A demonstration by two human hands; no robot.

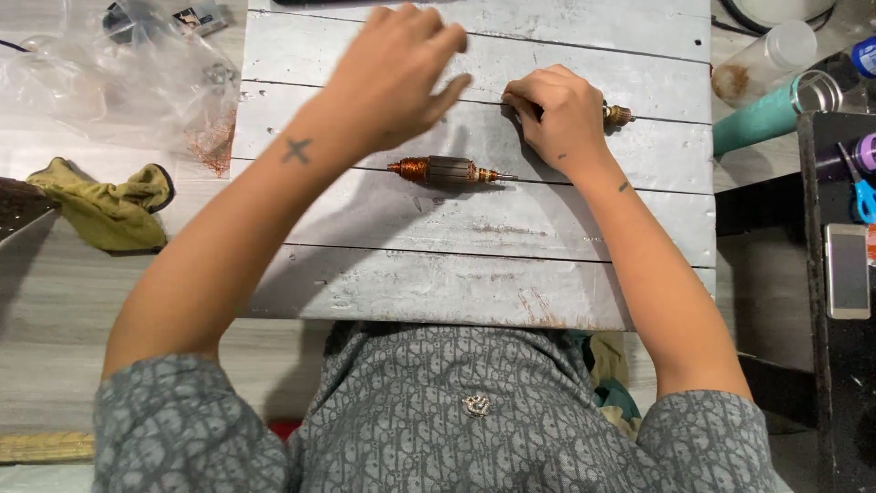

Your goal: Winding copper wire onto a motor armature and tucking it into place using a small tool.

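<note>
The counter (474,274) under me was a grey board of painted planks, scuffed and rust-stained near its front edge, laid over a pale wood-grain floor (55,301). A dark stand (844,383) stood at my right.

I counted two rotors. One rotor (444,171) lay free on the middle plank, copper windings at both ends of its dark core, shaft pointing right. My right hand (554,117) was closed on the second rotor (618,115) (only its brass-coloured end poked out past my knuckles), pressing it to the board a plank higher and to the right of the first. My left hand (391,78) hovered above the board with its fingers (438,41) loosely spread, gripping nothing, just beyond the free rotor.

Off the board there was one crumpled plastic bag (109,78) at the far left with a tuft of copper wire (214,146) at its edge, and one olive rag (105,205) near it. On the right I counted one teal roll (762,119), one clear jar (766,59), one pair of blue scissors (862,196) and one phone (848,270), the last two lying on the stand.
</note>
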